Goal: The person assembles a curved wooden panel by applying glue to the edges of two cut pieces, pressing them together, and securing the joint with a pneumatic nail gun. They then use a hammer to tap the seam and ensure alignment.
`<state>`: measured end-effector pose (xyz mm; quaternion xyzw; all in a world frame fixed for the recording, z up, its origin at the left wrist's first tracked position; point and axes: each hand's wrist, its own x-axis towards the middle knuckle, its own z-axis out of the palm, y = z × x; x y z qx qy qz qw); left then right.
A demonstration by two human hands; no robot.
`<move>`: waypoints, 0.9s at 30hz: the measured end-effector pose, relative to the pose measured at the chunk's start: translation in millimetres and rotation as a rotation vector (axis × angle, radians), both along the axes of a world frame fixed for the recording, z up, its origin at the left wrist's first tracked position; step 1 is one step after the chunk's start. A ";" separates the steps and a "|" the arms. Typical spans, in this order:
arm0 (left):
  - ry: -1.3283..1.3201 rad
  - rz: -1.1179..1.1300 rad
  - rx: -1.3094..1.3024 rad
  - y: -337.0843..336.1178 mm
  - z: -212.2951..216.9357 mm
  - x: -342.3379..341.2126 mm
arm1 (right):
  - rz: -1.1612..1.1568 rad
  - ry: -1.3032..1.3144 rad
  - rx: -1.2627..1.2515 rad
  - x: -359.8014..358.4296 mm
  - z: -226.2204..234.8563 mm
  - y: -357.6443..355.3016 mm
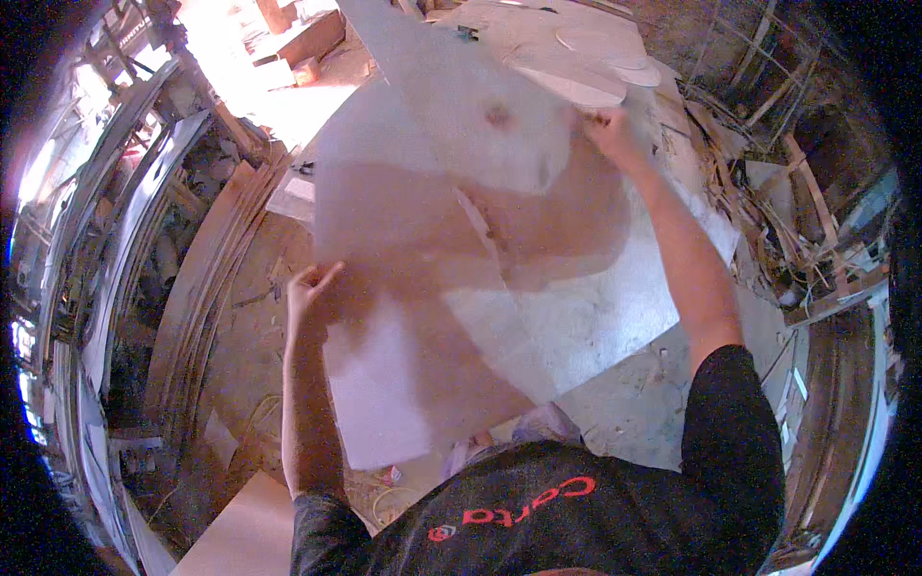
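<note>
One large pale sheet (413, 216) spans from the left hand (307, 293) to the right hand (611, 134). Both pinch its edges, the right farther forward.

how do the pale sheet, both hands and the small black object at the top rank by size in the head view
1. Pale sheet
2. Left hand and right hand, too alike to rank
3. Small black object
</note>
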<state>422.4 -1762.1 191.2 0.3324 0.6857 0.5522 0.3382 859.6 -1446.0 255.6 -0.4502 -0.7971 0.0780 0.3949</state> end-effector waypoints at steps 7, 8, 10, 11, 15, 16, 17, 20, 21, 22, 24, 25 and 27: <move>0.012 -0.065 -0.288 -12.4 -87.2 32.1 | 0.000 -0.037 -0.344 40.6 -153.6 6.3; 0.001 -0.061 -0.272 -17.8 -96.3 37.6 | 0.021 -0.047 -0.375 35.7 -157.1 3.5; -0.015 0.013 -0.268 -20.4 -139.8 47.2 | 0.030 -0.154 -0.434 34.8 -167.8 15.4; -0.003 0.019 -0.323 -20.0 -147.8 51.0 | 0.028 -0.206 -0.470 37.1 -174.0 21.8; -0.118 0.056 -0.382 -17.1 -159.9 86.5 | -0.025 -0.325 -0.558 41.2 -192.4 52.3; -0.139 0.060 -0.417 -16.6 -168.5 90.2 | 0.005 -0.335 -0.578 41.1 -196.9 58.9; -0.152 0.076 -0.448 -19.6 -176.8 88.9 | 0.049 -0.337 -0.593 35.0 -198.7 66.7; -0.183 0.102 -0.508 -13.2 -165.7 115.2 | 0.022 -0.377 -0.654 29.3 -212.7 85.1; -0.194 0.111 -0.518 -9.6 -158.6 126.8 | 0.001 -0.323 -0.610 29.4 -220.9 89.9; -0.204 0.117 -0.523 -7.4 -160.9 130.5 | -0.022 -0.271 -0.566 28.6 -230.9 92.1; -0.226 0.127 -0.532 -6.3 -161.5 133.7 | -0.058 -0.213 -0.511 38.3 -254.0 101.1; -0.257 0.114 -0.521 -1.0 -161.9 139.5 | -0.078 -0.206 -0.498 47.9 -264.1 107.2; -0.258 0.117 -0.529 -1.0 -159.9 142.5 | -0.108 -0.281 -0.486 39.5 -261.6 99.3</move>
